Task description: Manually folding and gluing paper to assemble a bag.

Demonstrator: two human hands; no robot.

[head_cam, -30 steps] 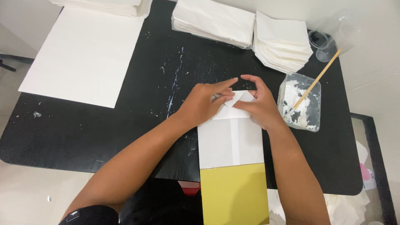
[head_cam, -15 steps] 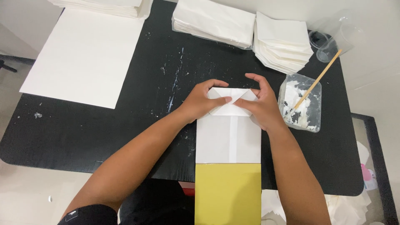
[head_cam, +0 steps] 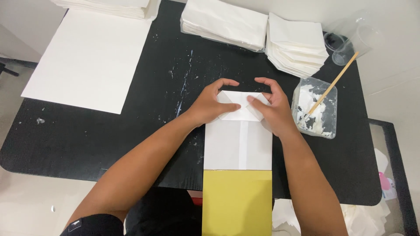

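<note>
A flat paper bag (head_cam: 238, 144), white above and yellow at its near end, lies lengthwise on the black table (head_cam: 131, 126). Its far end is folded into triangular flaps (head_cam: 239, 107). My left hand (head_cam: 213, 105) presses the left side of those flaps, thumb pointing inward. My right hand (head_cam: 272, 109) presses the right side, its thumb nearly meeting the left one. The fingers of both hands arch over the folded end.
A clear tub of white paste (head_cam: 316, 112) with a wooden stick (head_cam: 334, 83) sits right of my right hand. Stacks of folded white paper (head_cam: 225, 22) (head_cam: 297, 46) lie at the back. A large white sheet (head_cam: 89, 61) lies at left. Clear cups (head_cam: 350, 41) stand at far right.
The bag's far end has gone from being folded over to lying flat in triangular flaps. Both hands have spread to either side and now press the flaps down.
</note>
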